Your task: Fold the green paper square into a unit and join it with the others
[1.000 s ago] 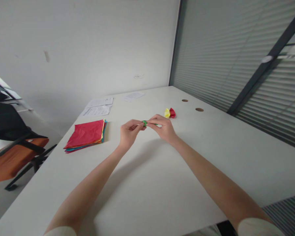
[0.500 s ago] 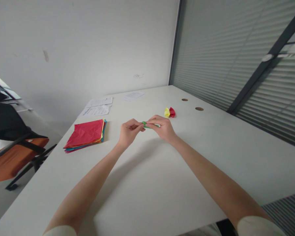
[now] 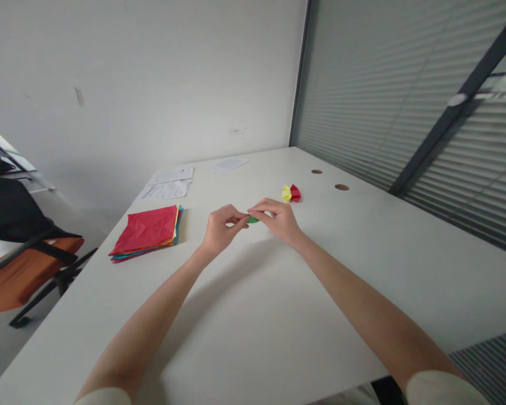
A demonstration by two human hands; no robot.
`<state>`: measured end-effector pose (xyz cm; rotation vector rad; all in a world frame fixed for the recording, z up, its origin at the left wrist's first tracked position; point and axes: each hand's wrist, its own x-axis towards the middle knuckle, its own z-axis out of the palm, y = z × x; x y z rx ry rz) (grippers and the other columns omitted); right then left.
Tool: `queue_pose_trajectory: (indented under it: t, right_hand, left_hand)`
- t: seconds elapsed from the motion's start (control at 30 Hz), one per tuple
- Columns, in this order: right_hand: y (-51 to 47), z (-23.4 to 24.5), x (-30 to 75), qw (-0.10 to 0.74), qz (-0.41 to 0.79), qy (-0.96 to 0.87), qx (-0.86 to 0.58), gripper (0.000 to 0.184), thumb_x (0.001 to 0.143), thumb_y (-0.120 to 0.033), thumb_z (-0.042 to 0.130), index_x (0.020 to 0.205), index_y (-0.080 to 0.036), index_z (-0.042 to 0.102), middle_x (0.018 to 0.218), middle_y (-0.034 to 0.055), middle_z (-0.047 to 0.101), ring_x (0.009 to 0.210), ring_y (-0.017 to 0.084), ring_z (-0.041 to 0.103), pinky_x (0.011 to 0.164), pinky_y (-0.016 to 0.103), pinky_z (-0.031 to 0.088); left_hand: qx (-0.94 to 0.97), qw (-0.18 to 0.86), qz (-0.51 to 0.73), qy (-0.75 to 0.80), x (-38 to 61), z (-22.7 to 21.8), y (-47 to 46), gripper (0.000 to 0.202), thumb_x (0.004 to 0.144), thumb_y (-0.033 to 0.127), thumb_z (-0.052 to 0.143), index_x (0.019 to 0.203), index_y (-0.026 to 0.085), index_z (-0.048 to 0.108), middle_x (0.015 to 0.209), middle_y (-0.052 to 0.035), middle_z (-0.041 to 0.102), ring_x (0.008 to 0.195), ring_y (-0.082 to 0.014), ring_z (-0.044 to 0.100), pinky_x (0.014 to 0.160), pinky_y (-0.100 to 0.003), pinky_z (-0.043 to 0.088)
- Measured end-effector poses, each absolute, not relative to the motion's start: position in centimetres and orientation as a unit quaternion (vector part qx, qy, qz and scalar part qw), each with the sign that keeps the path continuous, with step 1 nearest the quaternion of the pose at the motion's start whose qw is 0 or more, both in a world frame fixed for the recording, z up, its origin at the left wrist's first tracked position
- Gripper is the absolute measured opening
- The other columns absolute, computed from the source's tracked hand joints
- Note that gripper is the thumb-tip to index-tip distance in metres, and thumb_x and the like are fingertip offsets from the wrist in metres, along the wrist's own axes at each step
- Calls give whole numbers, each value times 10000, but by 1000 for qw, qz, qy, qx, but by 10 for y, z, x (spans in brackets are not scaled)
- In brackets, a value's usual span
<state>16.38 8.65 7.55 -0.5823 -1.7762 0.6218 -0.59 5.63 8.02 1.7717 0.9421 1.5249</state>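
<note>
A small piece of green paper (image 3: 253, 220) is held above the white table, pinched from both sides. My left hand (image 3: 225, 226) grips its left end between thumb and fingers. My right hand (image 3: 277, 219), thumb and forefinger together, has hold of its upper right part. Most of the paper is covered by my fingers, so its folds cannot be made out. Beyond my right hand lies a gathered yellow and red paper piece (image 3: 294, 193), fan-shaped on both sides.
A stack of coloured paper sheets (image 3: 148, 230), red on top, lies on the table (image 3: 253, 315) at left. Printed sheets (image 3: 166, 189) lie behind it. Two round holes (image 3: 342, 187) are at the right edge, near the blinds (image 3: 383, 101). An orange chair (image 3: 34, 270) stands left.
My right fingers have shifted slightly left along the green paper. Its strip to the right of the fingertips no longer shows; a small green flap now hangs below them.
</note>
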Motion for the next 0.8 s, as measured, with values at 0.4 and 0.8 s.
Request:
queue_pose_trajectory:
  t: [0.4,0.8]
  right_hand:
    - [86,71,162,548,246,-752,-273,162,815,-362,654,779,-214,710,750,34,677,706,162,602,657,305,482]
    - [86,72,163,543,234,-759,-272,167,842,-337,623,770,-203,692,738,23,658,672,139,570,607,271,437]
  left_hand:
    - [600,346,620,370,-8,73,67,273,703,387,747,728,130,659,645,-47,690,556,-147,656,576,-272,543]
    - [626,393,569,361,-7,64,70,247,698,351,747,718,124,653,603,-31,659,560,-137,645,578,-257,535]
